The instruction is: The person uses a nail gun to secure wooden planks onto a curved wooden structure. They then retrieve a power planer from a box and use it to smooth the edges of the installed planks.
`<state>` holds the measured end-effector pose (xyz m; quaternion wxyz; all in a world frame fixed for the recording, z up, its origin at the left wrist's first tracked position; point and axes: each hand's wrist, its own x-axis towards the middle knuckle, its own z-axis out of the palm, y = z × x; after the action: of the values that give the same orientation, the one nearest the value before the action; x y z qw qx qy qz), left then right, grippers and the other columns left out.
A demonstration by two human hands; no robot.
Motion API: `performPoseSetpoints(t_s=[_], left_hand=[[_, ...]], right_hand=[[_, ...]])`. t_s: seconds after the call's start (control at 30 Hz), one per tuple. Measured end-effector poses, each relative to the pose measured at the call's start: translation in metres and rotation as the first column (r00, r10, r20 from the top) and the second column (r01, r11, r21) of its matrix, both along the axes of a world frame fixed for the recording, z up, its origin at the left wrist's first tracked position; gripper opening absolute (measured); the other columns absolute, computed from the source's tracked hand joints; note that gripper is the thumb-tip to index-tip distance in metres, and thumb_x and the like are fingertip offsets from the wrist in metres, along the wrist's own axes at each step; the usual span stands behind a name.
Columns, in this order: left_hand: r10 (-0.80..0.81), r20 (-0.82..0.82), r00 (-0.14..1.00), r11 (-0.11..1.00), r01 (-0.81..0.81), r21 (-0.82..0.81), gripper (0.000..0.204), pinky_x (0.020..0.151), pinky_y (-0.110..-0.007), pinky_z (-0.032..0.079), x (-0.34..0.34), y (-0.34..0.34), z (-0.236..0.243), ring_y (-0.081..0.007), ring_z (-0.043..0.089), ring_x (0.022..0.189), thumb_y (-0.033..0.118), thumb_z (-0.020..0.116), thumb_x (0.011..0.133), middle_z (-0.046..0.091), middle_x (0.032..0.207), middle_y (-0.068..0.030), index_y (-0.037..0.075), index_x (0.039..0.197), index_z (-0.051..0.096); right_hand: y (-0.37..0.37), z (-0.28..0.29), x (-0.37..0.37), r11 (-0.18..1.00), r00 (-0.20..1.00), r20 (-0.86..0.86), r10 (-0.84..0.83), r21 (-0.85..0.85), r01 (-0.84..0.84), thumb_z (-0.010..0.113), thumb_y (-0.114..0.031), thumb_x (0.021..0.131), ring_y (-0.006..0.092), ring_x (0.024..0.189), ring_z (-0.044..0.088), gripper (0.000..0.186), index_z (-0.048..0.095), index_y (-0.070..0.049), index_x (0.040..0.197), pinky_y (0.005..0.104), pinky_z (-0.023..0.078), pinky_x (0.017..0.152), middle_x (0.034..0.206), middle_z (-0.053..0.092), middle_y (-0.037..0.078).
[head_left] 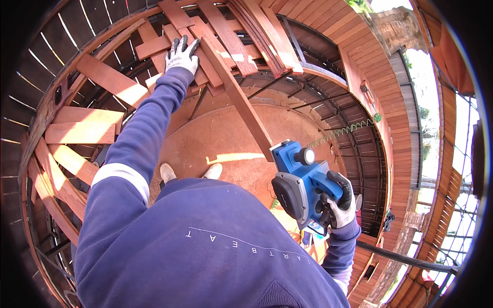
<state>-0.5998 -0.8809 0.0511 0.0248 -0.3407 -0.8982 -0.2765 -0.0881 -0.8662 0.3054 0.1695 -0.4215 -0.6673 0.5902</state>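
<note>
My right hand, in a white and black glove, is wrapped round the rear handle of a blue electric hand planer. The planer's front end is at the near end of a long reddish-brown board; whether its sole touches the wood I cannot tell. That board slopes from the pile toward me. My left hand, gloved as well, lies with fingers spread on shorter planks beside the long board. Nothing is gripped in it.
More loose planks lie to the left and several at the far side. A hammer rests on the right-hand wooden ledge, near a green coiled hose. A dark pole crosses at lower right. My shoes stand on reddish ground.
</note>
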Motion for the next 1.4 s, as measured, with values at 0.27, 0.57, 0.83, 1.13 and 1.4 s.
performPoseSetpoints(t_s=[0.27, 0.57, 0.83, 1.13, 1.4], left_hand=[[-0.052, -0.001, 0.999, 0.997, 0.052, 0.052, 0.060, 0.120, -0.047, 0.021, -0.005, -0.001, -0.005, -0.0286, 0.021, 0.149, 0.027, 0.046, 0.088, 0.028, 0.160, -0.0032, 0.032, 0.148, 0.042], [-0.045, -0.022, 0.999, 0.998, 0.044, -0.036, 0.062, 0.120, -0.046, 0.021, 0.000, 0.001, 0.001, -0.0278, 0.021, 0.149, 0.028, 0.046, 0.089, 0.027, 0.161, -0.0024, 0.033, 0.150, 0.037], [-0.047, -0.017, 0.999, 0.999, 0.047, 0.002, 0.062, 0.120, -0.046, 0.021, -0.002, 0.000, -0.001, -0.0281, 0.020, 0.149, 0.027, 0.046, 0.089, 0.027, 0.161, -0.0027, 0.032, 0.150, 0.038], [-0.054, 0.002, 0.999, 0.998, 0.054, 0.010, 0.061, 0.119, -0.046, 0.022, -0.001, -0.001, 0.001, -0.0286, 0.020, 0.149, 0.027, 0.046, 0.089, 0.027, 0.161, -0.0027, 0.030, 0.150, 0.039], [-0.055, -0.007, 0.998, 0.998, 0.055, -0.005, 0.060, 0.119, -0.046, 0.023, 0.001, -0.001, 0.003, -0.0292, 0.021, 0.149, 0.027, 0.048, 0.089, 0.028, 0.160, -0.0026, 0.031, 0.149, 0.040]], right_hand=[[0.005, 0.003, -0.001, 1.000, 0.998, 0.069, 0.000, 0.019, -0.002, 0.072, 0.000, 0.083, 0.0152, 0.102, 0.062, 0.052, 0.053, -0.001, 0.131, 0.0264, 0.055, 0.081, 0.129, 0.056, 0.010], [0.017, -0.001, 0.005, 0.996, 0.995, 0.067, 0.076, 0.051, -0.080, 0.070, 0.000, 0.085, 0.0129, 0.095, 0.063, 0.052, 0.050, -0.001, 0.133, 0.0246, 0.053, 0.077, 0.129, 0.058, 0.010], [0.019, -0.001, -0.003, 0.997, 0.994, 0.080, 0.076, 0.009, -0.077, 0.072, 0.001, 0.084, 0.0144, 0.092, 0.065, 0.050, 0.053, -0.002, 0.130, 0.0260, 0.055, 0.074, 0.125, 0.057, 0.009], [0.026, -0.010, -0.006, 0.990, 0.985, 0.138, 0.106, 0.079, -0.118, 0.066, 0.007, 0.083, 0.0136, 0.088, 0.063, 0.048, 0.054, -0.002, 0.128, 0.0257, 0.054, 0.068, 0.123, 0.057, 0.008], [0.034, -0.016, -0.022, 0.967, 0.978, 0.148, 0.148, 0.188, -0.175, 0.064, 0.010, 0.076, 0.0192, 0.118, 0.056, 0.053, 0.054, 0.000, 0.127, 0.0313, 0.047, 0.098, 0.129, 0.058, 0.012]])
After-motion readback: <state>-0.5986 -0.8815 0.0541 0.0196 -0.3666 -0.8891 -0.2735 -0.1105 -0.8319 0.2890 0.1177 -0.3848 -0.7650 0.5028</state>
